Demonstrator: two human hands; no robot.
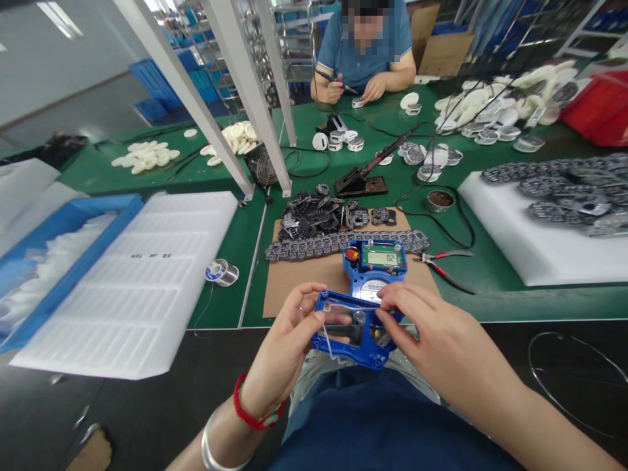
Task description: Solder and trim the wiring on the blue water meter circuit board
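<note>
At the near edge of a green-topped worktable, the left hand is pinching the left end of a blue plastic cover with a rectangular window between thumb and fingers, holding it tilted over the lap. The right hand is bringing thumb and forefinger together at the cover's upper right, pinching a thin translucent strip that is running along the top rim and hanging loosely down the left side. Just beyond the cover, a blue plastic instrument body with a green-framed display is lying on a flat brown cardboard sheet, its lower part partly hidden by the cover and the right hand. Behind it, a row of grey, textured parts is stretching across the cardboard, with a heap of dark flat pieces sitting farther back. Red-handled cutters are resting to the right, and a spool of silvery wire is standing to the left. Across the table, a co-worker in a blue shirt is holding a slim dark tool.
</note>
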